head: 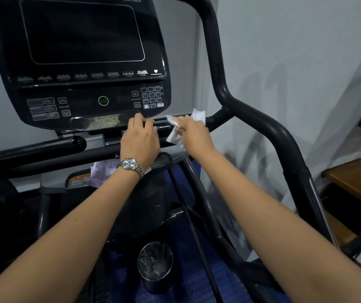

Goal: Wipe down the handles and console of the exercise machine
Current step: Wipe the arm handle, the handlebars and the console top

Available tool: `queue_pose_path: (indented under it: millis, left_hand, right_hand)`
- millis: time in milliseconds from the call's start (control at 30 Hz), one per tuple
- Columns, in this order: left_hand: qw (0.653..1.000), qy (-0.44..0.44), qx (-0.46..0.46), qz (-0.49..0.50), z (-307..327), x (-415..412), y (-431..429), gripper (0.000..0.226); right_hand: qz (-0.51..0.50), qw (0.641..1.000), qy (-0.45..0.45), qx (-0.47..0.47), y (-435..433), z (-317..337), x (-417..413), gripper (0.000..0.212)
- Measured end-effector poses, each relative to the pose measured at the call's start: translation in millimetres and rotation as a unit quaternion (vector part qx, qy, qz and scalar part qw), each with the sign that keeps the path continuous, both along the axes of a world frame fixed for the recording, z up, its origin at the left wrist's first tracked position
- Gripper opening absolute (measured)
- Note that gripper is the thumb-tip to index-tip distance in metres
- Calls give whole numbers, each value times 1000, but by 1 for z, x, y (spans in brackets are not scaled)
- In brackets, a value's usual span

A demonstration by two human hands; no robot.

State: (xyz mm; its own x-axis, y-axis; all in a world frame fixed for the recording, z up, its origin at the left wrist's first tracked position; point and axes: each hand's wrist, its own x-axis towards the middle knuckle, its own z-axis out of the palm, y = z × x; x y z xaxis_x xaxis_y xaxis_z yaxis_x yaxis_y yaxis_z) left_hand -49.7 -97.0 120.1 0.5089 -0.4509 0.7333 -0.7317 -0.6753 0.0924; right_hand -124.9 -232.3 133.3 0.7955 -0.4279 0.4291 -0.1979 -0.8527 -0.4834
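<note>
The right hand (pixel 193 132) pinches a wipe (pixel 173 134) against the bar (pixel 217 119); the left hand (pixel 140 139) grips it too. A slip upward could press buttons (pixel 151 97) on the console (pixel 83 40).

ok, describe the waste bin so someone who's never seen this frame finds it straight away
Start at the black console filling the upper left. Drop straight down past the left hand to the blue floor between the forearms, where the bin stands. It is the only shiny metal cylinder, lined with crinkled clear plastic.

Lined bin (pixel 155 266) on blue floor (pixel 188 287)
</note>
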Motion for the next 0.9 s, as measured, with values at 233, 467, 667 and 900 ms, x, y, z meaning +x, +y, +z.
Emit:
queue_pose_path:
  millis: [233,467,667,900]
  left_hand:
    - [1000,-10,-4,-19,-4,0,6,27]
    - [995,56,-48,-74,-9,1,11,45]
    - [973,140,-144,-111,-1,1,18,60]
    - [954,175,-208,-122,5,-4,17,61]
  right_hand:
    - [-55,998,17,24,-41,-2,-5,35]
    - [31,999,-16,-38,28,-6,15,47]
    - [-34,999,-32,0,-20,-5,5,23]
    - [67,996,-41,-42,46,3,23,22]
